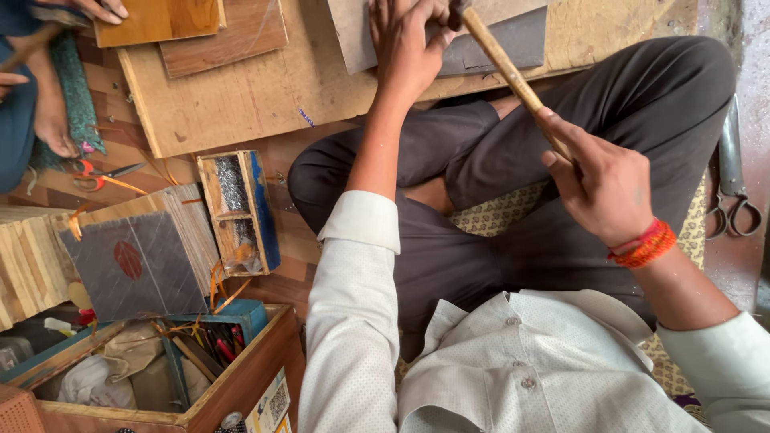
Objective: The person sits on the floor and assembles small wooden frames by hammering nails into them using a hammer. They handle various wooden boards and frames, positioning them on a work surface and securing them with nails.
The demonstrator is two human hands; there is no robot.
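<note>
We're sitting cross-legged on the floor, looking down at our lap. Our left hand (pixel 405 48) is pressing down flat-ish, fingers bent, on a grey panel (pixel 513 40) lying on a plywood board (pixel 265 96) in front of our knees; it's pinning the piece rather than gripping it. Our right hand (pixel 601 180) is wrapped tight round the lower end of a wooden hammer handle (pixel 509 72), w/ the handle slanting up-left so its top end is meeting the panel just beside the left fingertips. The head itself is mostly hidden at the frame top, so we can't tell its shape.

Handling, as we're judging it: the panel looks thin, stiff and light, prob. apt to slide or bounce on the board, so holding it flat from above near the strike point makes sense; edges may chip. The hammer handle looks plain, dry wood, grippy enough, best held low for swing.

Round us: a small wooden box w/ a blue side (pixel 239 210) at left, a dark square tile with a red oval (pixel 136 265) on a striped wood block, an open crate of odds and ends (pixel 152 369) below that, orange-handled scissors (pixel 100 172) further left, metal shears (pixel 731 172) at far right. Another person's hand (pixel 100 8) is resting on a wood piece at top left.
</note>
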